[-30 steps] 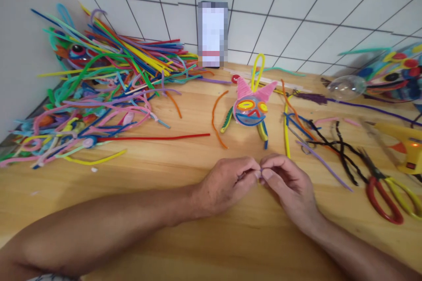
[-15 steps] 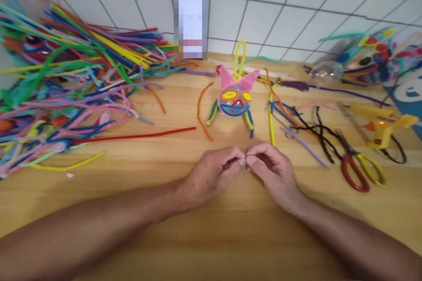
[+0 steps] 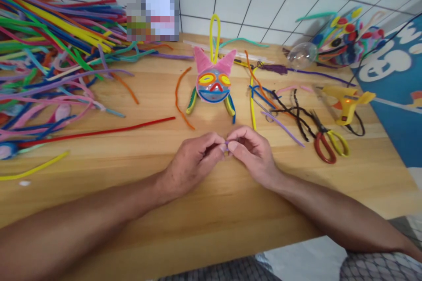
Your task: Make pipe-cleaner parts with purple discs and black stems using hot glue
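My left hand (image 3: 201, 158) and my right hand (image 3: 252, 153) meet over the table, thumbs and forefingers pinched together. Between the fingertips shows a short bit of purple pipe cleaner (image 3: 227, 143), mostly hidden, with a speck of yellow below it. Just beyond my hands sits a clear-ball figure (image 3: 214, 85) with pink ears, yellow-and-orange eyes, a blue mouth, green-and-yellow limbs and a yellow loop on top. An orange pipe cleaner (image 3: 178, 96) lies bent at its left. To its right lie a yellow pipe cleaner (image 3: 253, 114) and a lilac one.
Many coloured pipe cleaners (image 3: 66, 39) heap up on the left. Red-and-yellow-handled scissors (image 3: 325, 147) and a yellow glue gun (image 3: 346, 101) lie at the right, near black twisted pieces (image 3: 300, 116). A clear ball (image 3: 301, 55) and a colourful figure (image 3: 346, 39) stand behind. A blurred-out upright screen (image 3: 158, 0) is at the wall.
The view has turned to the right and down, so everything appears shifted left and the table's front edge shows. Both hands keep their pinch on the small purple piece.
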A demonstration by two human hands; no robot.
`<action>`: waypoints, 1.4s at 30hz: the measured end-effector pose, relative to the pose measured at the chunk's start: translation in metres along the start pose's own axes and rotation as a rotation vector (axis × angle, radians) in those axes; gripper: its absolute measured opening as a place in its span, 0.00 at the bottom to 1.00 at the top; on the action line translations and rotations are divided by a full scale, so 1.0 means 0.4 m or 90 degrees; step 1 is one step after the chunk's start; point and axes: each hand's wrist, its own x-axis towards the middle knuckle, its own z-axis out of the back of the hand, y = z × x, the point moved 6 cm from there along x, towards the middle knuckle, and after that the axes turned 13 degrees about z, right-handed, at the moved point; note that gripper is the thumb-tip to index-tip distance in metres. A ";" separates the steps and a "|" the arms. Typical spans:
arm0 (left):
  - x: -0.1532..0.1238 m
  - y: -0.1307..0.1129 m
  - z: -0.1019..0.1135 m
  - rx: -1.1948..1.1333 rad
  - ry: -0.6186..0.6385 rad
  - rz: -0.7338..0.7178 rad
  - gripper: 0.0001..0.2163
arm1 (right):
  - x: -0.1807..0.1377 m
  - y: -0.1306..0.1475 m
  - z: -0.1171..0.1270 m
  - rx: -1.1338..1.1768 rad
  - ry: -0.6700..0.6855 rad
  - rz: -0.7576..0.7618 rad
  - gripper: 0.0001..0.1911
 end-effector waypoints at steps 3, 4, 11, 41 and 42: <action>0.000 0.000 0.000 -0.003 0.001 0.000 0.07 | 0.000 -0.004 0.000 -0.006 -0.001 0.005 0.12; 0.000 0.001 0.000 -0.001 0.000 0.000 0.07 | -0.001 -0.006 0.002 -0.008 -0.006 0.006 0.12; -0.001 0.008 0.001 0.007 -0.003 0.005 0.06 | -0.001 -0.006 0.009 -0.044 -0.023 0.038 0.10; 0.001 0.004 0.000 -0.014 0.002 0.022 0.07 | -0.004 -0.007 0.013 -0.077 -0.043 0.068 0.08; 0.001 0.004 0.000 -0.014 0.002 0.022 0.07 | -0.004 -0.007 0.013 -0.077 -0.043 0.069 0.08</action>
